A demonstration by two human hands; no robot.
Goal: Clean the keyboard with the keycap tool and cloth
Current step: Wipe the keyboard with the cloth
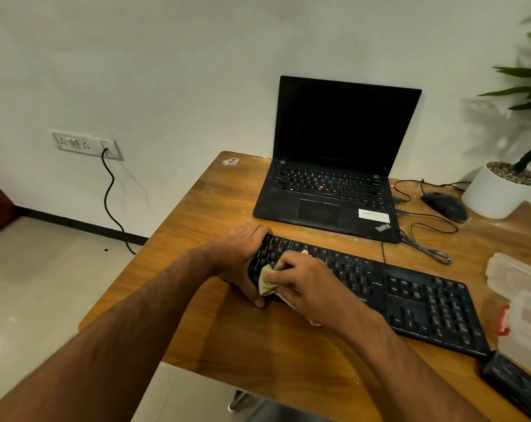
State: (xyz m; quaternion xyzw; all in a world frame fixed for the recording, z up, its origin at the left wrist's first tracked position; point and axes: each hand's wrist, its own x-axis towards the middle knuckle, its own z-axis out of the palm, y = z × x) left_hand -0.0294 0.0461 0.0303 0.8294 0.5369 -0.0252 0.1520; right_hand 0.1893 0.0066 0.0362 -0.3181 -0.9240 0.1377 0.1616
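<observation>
A black full-size keyboard lies slanted across the wooden table. My left hand clasps its left end, fingers over the far corner and thumb at the near edge. Over the left keys, my right hand presses a crumpled yellowish cloth against them; most of the cloth is hidden under the palm. No keycap tool can be seen.
An open black laptop sits behind the keyboard, with a black mouse and loose cables to its right. A white plant pot stands far right. A clear plastic box and a dark object lie at the right edge.
</observation>
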